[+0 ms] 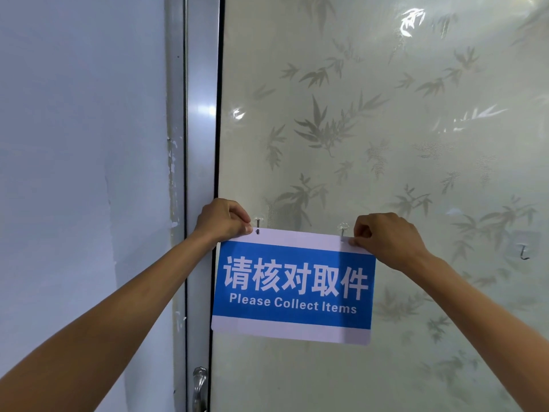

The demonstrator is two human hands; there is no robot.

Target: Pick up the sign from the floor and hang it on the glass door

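Note:
A blue and white sign (294, 285) reading "Please Collect Items" is pressed flat against the frosted glass door (386, 129), which has a bamboo leaf pattern. My left hand (221, 221) pinches the sign's top left corner, and my right hand (386, 239) pinches its top right corner. Two clear hooks are stuck on the glass at the sign's top edge. The left hook (258, 223) passes through a hole in the sign. The right hook (343, 228) touches the top edge beside my right fingertips; whether it is through a hole is hidden.
The door's metal frame (202, 114) runs down the left of the glass, with a metal handle (199, 385) low on it. A pale painted wall (83, 144) lies to the left. A third small hook (524, 254) sits on the glass at the right.

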